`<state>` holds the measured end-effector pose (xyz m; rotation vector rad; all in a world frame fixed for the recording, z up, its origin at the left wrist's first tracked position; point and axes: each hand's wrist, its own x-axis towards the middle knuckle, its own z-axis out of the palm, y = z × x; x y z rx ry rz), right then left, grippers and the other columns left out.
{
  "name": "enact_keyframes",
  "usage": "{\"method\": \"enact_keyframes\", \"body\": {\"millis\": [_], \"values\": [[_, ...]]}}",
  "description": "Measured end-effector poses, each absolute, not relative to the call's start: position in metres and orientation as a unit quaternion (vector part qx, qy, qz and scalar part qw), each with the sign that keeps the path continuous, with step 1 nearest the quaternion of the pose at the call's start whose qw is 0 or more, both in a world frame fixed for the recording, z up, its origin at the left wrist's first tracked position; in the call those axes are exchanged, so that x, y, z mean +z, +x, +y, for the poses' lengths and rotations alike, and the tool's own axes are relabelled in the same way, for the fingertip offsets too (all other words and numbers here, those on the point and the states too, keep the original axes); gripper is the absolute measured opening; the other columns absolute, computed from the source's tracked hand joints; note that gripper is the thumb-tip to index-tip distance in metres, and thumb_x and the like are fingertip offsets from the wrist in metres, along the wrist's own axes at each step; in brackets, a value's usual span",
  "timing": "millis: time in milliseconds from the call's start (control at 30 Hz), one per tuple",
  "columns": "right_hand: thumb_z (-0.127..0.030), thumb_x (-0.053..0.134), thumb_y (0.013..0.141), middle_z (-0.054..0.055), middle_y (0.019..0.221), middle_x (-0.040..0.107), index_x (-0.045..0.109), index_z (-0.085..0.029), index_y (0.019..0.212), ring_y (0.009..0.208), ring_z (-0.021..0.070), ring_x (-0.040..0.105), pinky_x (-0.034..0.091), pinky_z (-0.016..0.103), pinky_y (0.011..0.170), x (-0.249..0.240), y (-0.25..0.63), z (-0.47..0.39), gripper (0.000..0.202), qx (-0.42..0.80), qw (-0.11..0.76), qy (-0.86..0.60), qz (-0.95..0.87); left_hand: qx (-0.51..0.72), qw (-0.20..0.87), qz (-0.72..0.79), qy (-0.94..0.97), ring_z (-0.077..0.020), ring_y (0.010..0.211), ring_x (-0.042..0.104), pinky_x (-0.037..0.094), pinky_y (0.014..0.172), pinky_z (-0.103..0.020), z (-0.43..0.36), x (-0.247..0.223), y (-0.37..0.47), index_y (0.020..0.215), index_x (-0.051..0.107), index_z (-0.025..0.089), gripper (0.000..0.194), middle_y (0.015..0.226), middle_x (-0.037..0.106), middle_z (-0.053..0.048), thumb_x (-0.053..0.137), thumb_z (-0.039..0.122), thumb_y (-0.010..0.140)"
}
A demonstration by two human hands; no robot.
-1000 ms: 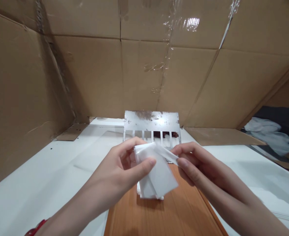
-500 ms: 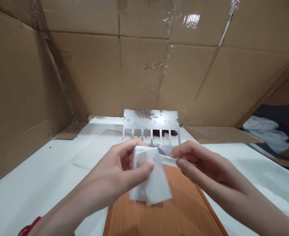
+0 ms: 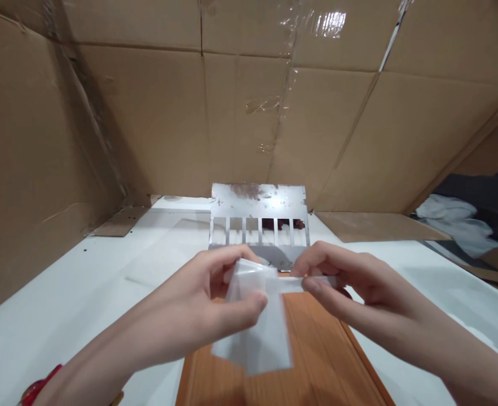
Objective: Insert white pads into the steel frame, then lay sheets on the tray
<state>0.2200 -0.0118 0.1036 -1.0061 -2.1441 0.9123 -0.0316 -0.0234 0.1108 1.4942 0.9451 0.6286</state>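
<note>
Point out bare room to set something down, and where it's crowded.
The table looks bare between left wall and left arm, save a faint outline, and between right arm and cardboard flap; the board, at its near right. Crowded in the middle: left hand, right hand, sheets, metal plate beyond.

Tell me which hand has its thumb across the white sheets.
The left hand: its thumb lies over the white sheets. The right hand pinches a narrow white strip.
</note>
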Motion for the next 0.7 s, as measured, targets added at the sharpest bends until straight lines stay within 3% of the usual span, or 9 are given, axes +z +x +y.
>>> {"method": "enact_keyframes", "body": {"millis": [367, 700], "values": [[-0.036, 0.052, 0.104, -0.006, 0.07, 0.052, 0.062, -0.029, 0.095, 0.058, 0.009, 0.043, 0.032, 0.023, 0.051, 0.1064, 0.2204, -0.0106, 0.015, 0.321, 0.297, -0.355, -0.826, 0.253, 0.583, 0.416, 0.65, -0.0134, 0.077, 0.052, 0.039, 0.063, -0.024, -0.023, 0.1151, -0.0302, 0.098, 0.063, 0.026, 0.016, 0.086, 0.058, 0.004, 0.065, 0.041, 0.092], [-0.037, 0.052, 0.104, -0.007, 0.067, 0.049, 0.061, -0.029, 0.098, 0.056, 0.0079, 0.04, 0.028, 0.022, 0.048, 0.1046, 0.2179, -0.0115, 0.014, 0.344, 0.298, -0.361, -0.814, 0.243, 0.569, 0.422, 0.663, -0.0141, 0.077, 0.051, 0.038, 0.062, -0.025, -0.021, 0.1126, -0.0291, 0.101, 0.064, 0.027, 0.017, 0.086, 0.057, 0.003, 0.065, 0.041, 0.092]]}}
